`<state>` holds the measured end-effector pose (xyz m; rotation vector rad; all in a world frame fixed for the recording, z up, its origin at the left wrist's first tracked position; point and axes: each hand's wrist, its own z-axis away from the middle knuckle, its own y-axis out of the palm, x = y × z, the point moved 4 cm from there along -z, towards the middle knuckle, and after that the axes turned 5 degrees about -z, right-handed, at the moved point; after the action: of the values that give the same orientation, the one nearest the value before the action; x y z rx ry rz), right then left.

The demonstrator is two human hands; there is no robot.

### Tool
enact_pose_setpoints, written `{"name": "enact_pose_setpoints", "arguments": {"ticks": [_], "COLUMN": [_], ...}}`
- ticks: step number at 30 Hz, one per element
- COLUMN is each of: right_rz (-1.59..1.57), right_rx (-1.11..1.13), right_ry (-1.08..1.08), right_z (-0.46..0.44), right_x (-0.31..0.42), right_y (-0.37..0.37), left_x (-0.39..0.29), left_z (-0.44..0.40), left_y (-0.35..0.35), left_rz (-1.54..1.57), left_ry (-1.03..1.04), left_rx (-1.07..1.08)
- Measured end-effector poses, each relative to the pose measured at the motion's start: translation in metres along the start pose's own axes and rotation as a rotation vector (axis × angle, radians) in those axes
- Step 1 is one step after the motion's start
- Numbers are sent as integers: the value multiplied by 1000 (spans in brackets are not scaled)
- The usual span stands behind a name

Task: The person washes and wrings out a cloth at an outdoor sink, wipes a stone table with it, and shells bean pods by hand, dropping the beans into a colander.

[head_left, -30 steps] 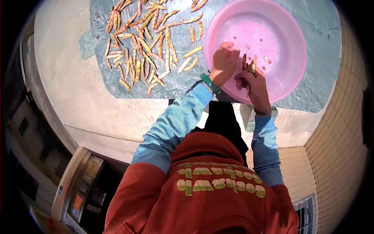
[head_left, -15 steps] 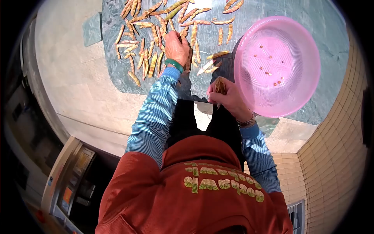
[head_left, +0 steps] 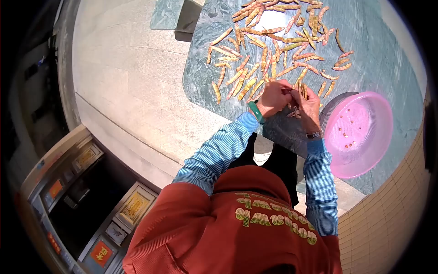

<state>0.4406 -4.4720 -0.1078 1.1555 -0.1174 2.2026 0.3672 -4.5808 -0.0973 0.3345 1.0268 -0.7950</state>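
- Left hand, grip hidden, is being held against right hand.
- Pinched there, a pod is seemingly being opened.
- Gentle pulling is likely being needed.

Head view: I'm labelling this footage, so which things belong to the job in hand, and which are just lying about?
Likely part of the job:
- left hand and right hand
- bean pods
- pink basket
- loose beans inside it
- table

Apparently just about:
- green bangle, worn
- gold framed panel
- stone block
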Motion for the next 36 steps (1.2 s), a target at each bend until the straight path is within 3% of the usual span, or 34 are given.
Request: {"name": "enact_pose_setpoints", "arguments": {"ticks": [1, 3, 4, 8, 9, 10, 11, 13, 15, 16, 19, 22, 27, 28, 29, 31, 34, 36], "right_rz": [-19, 60, 59, 147, 172, 289, 290, 244, 309, 471, 571, 544, 584, 555, 549, -39, 39, 126], "right_rx": [9, 46, 43, 100, 148, 110, 94, 100, 98, 81, -13, -128, -422, -458, -475, -405, -339, -306], "right_ry": [25, 32, 64, 50, -1, 12, 30, -15, -59, -101, -220, -251, -382, -329, -327, -78, -148, -161], "right_z": [0, 1, 3, 17, 20, 26, 29, 38, 51, 53, 73, 91, 107, 109, 112, 114, 124, 130], "right_x": [1, 9, 12, 33, 37, 46, 48, 50, 60, 57, 69, 70, 61, 56, 55, 40, 51, 57], "right_y": [2, 4, 5, 17, 17, 18, 15, 5, -7, -22, -54, -86, -142, -154, -163, -180, -196, -204], "left_x": [-2, -8, -10, -20, -13, -31, -31, -26, -34, -37, -49, -61, -75, -76, -74, -71, -65, -68], "left_z": [4, 6, 7, 15, 15, 19, 21, 19, 25, 27, 31, 31, 26, 25, 22, 17, 14, 13], "left_y": [0, -15, -20, -29, -22, -25, -19, -9, 9, 21, 59, 96, 156, 167, 179, 196, 211, 218], "left_rz": [256, -81, -104, 77, 308, 126, 266, 0, 96, 107, 170, -59, -241, -275, -309, -322, -281, -194], "left_ry": [12, 78, 153, 108, 67, 116, 107, 210, 96, 99, 195, 353, 366, 375, 384, 430, 400, 248], "left_rx": [30, -4, -30, 60, 140, 107, 139, 58, 128, 152, 177, 81, 68, 91, 113, 131, 203, 286]}}
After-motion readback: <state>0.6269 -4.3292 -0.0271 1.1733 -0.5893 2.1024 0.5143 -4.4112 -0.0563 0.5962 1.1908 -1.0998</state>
